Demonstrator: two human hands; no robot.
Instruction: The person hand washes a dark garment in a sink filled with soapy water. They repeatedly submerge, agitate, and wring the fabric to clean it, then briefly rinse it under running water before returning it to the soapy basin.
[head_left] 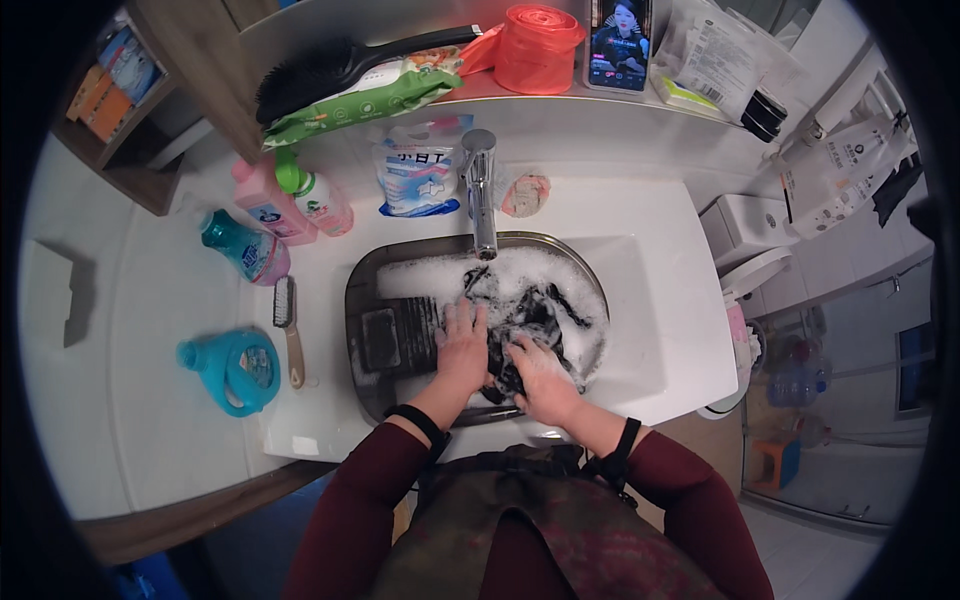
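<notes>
A dark translucent wash basin (354, 300) with a ribbed washboard (408, 335) at its left side sits in the white sink, full of suds. Wet black cloth (535, 315) lies bunched among the white foam (410, 277), right of the ribs. Flat on the cloth's left part, beside the washboard, rests my left hand (463, 345) with its fingers stretched out. My right hand (545, 382) is closed on the cloth near the basin's front, its fingers curled and partly covered by foam.
The faucet (482, 190) reaches over the basin's far rim. To the left stand a teal jug (235, 370), a scrub brush (288, 330) and several bottles. A blue-white pouch (420, 170) leans behind. The shelf above carries a hairbrush (345, 70), a red bag roll (540, 50) and a phone (618, 45).
</notes>
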